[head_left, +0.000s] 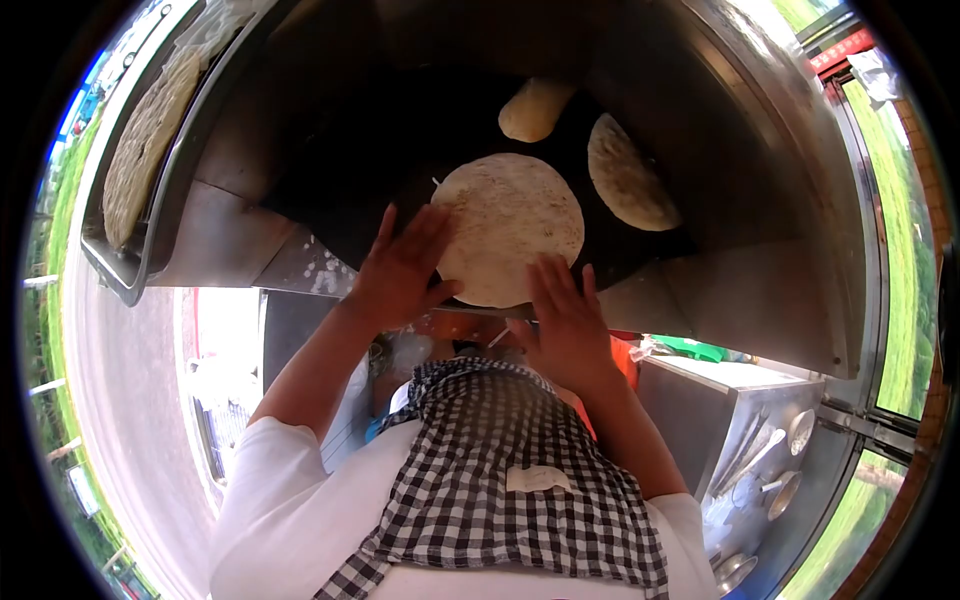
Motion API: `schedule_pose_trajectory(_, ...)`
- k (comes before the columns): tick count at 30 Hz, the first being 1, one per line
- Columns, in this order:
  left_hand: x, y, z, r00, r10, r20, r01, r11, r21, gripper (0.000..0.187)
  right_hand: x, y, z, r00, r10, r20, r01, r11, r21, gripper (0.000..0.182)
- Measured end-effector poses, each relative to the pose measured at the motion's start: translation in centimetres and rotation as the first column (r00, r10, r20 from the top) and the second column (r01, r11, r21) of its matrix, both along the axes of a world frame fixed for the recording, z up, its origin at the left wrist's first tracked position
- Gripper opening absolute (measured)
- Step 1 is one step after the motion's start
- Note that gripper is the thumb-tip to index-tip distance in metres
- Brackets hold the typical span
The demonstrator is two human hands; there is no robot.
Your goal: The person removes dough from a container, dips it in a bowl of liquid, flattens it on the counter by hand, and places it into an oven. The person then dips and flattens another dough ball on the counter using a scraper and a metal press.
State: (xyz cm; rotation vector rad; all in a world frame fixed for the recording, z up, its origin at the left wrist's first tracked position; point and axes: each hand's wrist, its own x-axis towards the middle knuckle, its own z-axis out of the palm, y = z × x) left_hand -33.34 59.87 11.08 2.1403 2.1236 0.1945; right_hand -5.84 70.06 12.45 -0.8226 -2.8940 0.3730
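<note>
A round flatbread [512, 228] with light brown specks lies flat on the dark griddle [350, 150]. At its left edge is my left hand [402, 272], fingers spread, the fingertips over the bread's rim. My right hand [565, 320] touches the lower right edge with its fingers extended. Neither hand grips anything. Behind the round bread, a smaller pale piece of bread [534, 111] rests on the griddle. To the right lies a half-moon flatbread [628, 175], browned on its face.
Metal walls surround the griddle. A metal tray [158, 215] at the far left holds a long flatbread [145, 150] beside clear plastic. White flour [325, 270] dusts the front left ledge. Ladles and utensils [750, 460] hang on a steel cabinet [690, 410] at the lower right.
</note>
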Motion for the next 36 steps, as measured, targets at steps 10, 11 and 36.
schedule_pose_trajectory(10, 0.4, -1.5, 0.2, 0.998, -0.047, 0.034, 0.048, 0.999, -0.021, 0.094, 1.1, 0.0, -1.0, 0.999, -0.029, -0.02, 0.03, 0.999, 0.029, 0.076)
schedule_pose_trajectory(11, 0.4, -1.7, 0.5, 0.997, -0.067, 0.032, 0.066, 0.998, 0.005, 0.093, 1.1, -0.3, -0.9, 0.998, -0.04, -0.039, 0.041, 0.999, 0.031, 0.076)
schedule_pose_trajectory(36, 5.9, -0.4, 0.7, 0.961, -0.237, 0.144, 0.226, 0.97, 0.089, 0.081, 2.1, -1.2, -1.6, 0.992, -0.12, -0.035, 0.123, 0.986, 0.112, 0.077)
